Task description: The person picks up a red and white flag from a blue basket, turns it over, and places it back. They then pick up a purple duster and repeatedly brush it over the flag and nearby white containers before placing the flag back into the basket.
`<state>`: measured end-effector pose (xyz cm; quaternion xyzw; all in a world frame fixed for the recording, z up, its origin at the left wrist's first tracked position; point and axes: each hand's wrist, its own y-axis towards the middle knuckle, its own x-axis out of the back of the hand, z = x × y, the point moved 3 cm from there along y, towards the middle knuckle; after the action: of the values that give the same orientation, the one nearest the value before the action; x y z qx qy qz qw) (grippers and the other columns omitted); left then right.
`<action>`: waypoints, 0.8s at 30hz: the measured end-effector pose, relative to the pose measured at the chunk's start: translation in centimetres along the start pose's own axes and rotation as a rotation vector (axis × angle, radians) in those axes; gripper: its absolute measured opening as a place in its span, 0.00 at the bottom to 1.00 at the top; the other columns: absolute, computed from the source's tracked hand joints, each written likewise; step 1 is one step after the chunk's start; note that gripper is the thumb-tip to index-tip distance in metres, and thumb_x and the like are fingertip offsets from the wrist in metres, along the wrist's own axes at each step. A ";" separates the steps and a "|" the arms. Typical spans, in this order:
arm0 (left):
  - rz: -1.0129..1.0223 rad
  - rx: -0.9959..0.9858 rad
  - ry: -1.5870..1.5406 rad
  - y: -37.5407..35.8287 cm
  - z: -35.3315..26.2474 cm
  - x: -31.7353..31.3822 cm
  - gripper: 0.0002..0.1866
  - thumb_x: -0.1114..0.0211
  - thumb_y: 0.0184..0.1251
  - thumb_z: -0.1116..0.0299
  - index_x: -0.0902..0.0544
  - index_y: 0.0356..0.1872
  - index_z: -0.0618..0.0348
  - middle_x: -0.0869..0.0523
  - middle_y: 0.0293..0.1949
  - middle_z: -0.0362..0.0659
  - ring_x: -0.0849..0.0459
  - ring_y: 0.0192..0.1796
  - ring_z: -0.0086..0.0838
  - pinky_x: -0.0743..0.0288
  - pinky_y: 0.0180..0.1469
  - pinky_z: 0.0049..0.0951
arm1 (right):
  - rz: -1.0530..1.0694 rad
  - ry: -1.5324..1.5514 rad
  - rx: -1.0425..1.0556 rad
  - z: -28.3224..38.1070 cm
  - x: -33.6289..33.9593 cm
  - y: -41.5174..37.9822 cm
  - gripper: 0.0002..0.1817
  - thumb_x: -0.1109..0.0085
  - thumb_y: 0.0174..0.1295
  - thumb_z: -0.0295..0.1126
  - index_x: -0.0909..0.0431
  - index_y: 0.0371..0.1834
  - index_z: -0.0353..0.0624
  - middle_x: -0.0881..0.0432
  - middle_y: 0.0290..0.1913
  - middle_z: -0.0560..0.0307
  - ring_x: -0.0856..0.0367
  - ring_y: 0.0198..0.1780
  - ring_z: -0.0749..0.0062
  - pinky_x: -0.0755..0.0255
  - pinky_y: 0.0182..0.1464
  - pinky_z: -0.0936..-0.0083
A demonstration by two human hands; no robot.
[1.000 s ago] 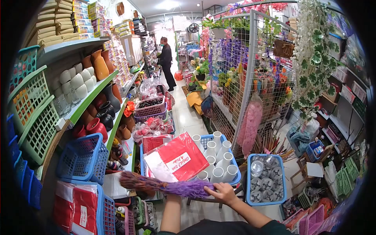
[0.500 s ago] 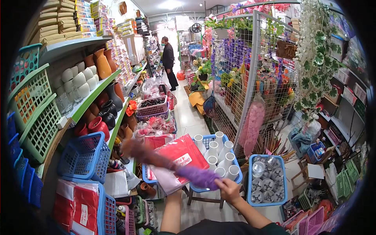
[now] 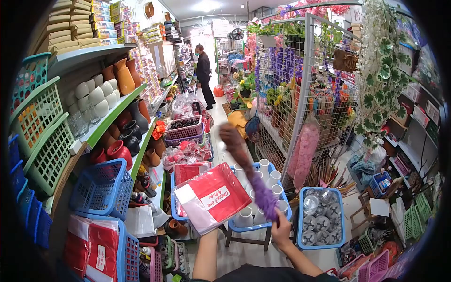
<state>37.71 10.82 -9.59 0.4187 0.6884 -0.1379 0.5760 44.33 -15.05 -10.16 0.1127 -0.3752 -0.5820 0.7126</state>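
My right hand (image 3: 281, 229) is closed round the lower end of a feather duster (image 3: 266, 199), purple near my hand and brown towards its far end. The duster points up and away, blurred at the tip, in front of white vases (image 3: 244, 217). My left hand (image 3: 209, 233) is under a flat red-and-white packet (image 3: 225, 190) in clear plastic with a handwritten label, holding it up; its fingers are hidden beneath. The vases stand upright in a blue basket (image 3: 249, 229), just beyond the packet and the duster.
Right of the vases is a blue basket (image 3: 299, 225) of clear, wrapped items. Shelves of pots (image 3: 124, 77) line the left, above another blue basket (image 3: 101, 188). A wire rack (image 3: 306, 70) with artificial flowers stands right of the aisle, where a person (image 3: 203, 70) stands farther back.
The duster has swung right, off the packet, and now points upward over the vases. My right hand has shifted slightly right. The packet's label is now uncovered.
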 end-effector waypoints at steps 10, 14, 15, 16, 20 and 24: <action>0.029 0.030 0.000 -1.4 -0.2 1.1 0.28 0.57 0.72 0.45 0.30 0.61 0.56 0.22 0.55 0.45 0.23 0.56 0.36 0.30 0.61 0.39 | 0.335 -0.201 0.484 1.2 -2.5 -1.8 0.27 0.43 0.47 0.21 0.22 0.55 0.55 0.25 0.30 0.53 0.23 0.26 0.58 0.28 0.28 0.66; 0.037 0.031 -0.006 -1.4 -0.3 1.5 0.28 0.57 0.72 0.45 0.30 0.61 0.56 0.22 0.55 0.45 0.23 0.56 0.36 0.30 0.61 0.39 | 0.252 -0.141 0.211 -1.2 -3.0 0.3 0.28 0.47 0.51 0.19 0.27 0.59 0.50 0.23 0.35 0.47 0.22 0.32 0.50 0.27 0.34 0.62; 0.039 0.032 -0.007 -1.6 -0.5 1.7 0.28 0.57 0.72 0.45 0.30 0.61 0.56 0.22 0.55 0.45 0.23 0.56 0.36 0.30 0.61 0.39 | 0.224 -0.083 0.121 -1.9 -3.2 1.0 0.27 0.47 0.52 0.19 0.29 0.59 0.45 0.22 0.39 0.43 0.21 0.37 0.45 0.27 0.39 0.59; 0.043 0.035 -0.008 -1.2 -0.4 1.3 0.28 0.57 0.72 0.45 0.30 0.61 0.56 0.22 0.55 0.45 0.23 0.56 0.36 0.30 0.61 0.39 | 0.223 -0.083 0.121 -2.2 -3.7 1.8 0.27 0.47 0.52 0.19 0.29 0.59 0.45 0.22 0.39 0.43 0.21 0.37 0.45 0.27 0.39 0.59; 0.058 0.046 -0.003 -1.8 -0.3 1.9 0.28 0.57 0.72 0.45 0.30 0.61 0.56 0.23 0.55 0.45 0.23 0.57 0.36 0.30 0.61 0.39 | 0.117 -0.099 -0.048 -4.2 -5.4 5.0 0.25 0.48 0.53 0.20 0.30 0.58 0.39 0.23 0.45 0.38 0.23 0.46 0.42 0.29 0.48 0.55; 0.072 0.052 -0.002 -2.2 -0.4 2.2 0.28 0.57 0.72 0.45 0.30 0.61 0.56 0.23 0.56 0.45 0.23 0.57 0.36 0.30 0.61 0.40 | 0.120 -0.321 -0.173 -7.4 -8.1 6.1 0.24 0.49 0.53 0.21 0.30 0.57 0.38 0.23 0.46 0.40 0.25 0.49 0.45 0.31 0.52 0.57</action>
<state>35.90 10.64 -12.09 0.4582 0.6685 -0.1353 0.5700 53.51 -7.92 -14.92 -0.0658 -0.4385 -0.5791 0.6842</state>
